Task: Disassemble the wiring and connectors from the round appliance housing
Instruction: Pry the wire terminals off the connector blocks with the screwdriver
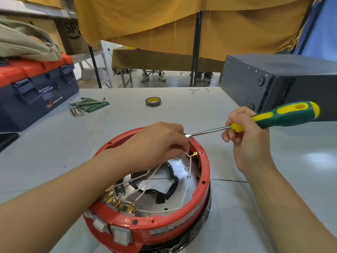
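Left hand (160,143): pinching thin white wire (187,178), limp; best gripped near brass ring terminal (194,153).
Right hand (244,132): clasping green-and-yellow-handled screwdriver (273,117).

I am seeing through one wide-angle head camera only, so no second view is sharing the scene. It is looking forward and down, close over the table (127,114), with the red housing (164,227) sitting low in centre frame and both forearms entering from the bottom corners. Straight edges are bowing near the borders.
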